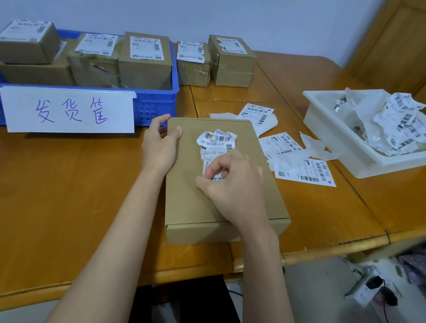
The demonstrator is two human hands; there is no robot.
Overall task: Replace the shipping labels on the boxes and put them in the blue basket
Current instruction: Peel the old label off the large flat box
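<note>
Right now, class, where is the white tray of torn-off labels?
In the head view, the white tray sits on the table's right side, just right of the loose fresh labels and far from the blue basket.

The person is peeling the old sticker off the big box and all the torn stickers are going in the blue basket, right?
Not quite. The right hand is peeling the old sticker off the big box, but the torn stickers lie in the white tray, as the head view shows. The blue basket holds boxes.
</note>
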